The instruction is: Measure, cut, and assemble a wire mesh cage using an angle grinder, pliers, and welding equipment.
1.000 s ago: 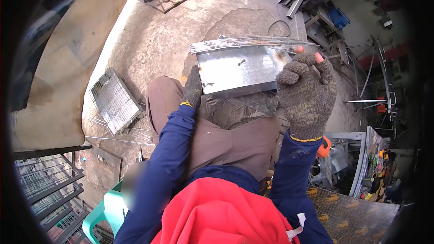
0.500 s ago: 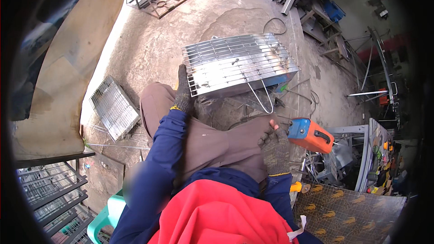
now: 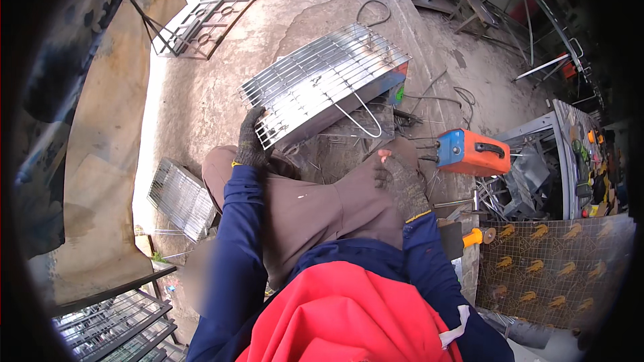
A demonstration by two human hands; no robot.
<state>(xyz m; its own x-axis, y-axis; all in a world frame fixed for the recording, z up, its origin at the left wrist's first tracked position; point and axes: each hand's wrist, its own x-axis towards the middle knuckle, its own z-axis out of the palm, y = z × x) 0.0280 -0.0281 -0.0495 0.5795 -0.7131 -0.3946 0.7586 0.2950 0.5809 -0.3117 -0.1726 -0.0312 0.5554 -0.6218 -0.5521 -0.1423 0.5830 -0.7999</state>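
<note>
A bright silver, square-meshed wire grid point(image 3: 327, 80) lies over a shiny metal box point(image 3: 318, 125), far centre — left hand point(image 3: 252, 139) grip clamped at its near left corner; right hand point(image 3: 404, 181) half-curled, closure unclear.

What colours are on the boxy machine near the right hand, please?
The boxy machine is orange with a blue end, shown best in the head view.

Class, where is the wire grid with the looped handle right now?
In the head view, the wire grid is just above centre, over the top of the shiny metal box, with the gloved left hand at its left end.
</note>
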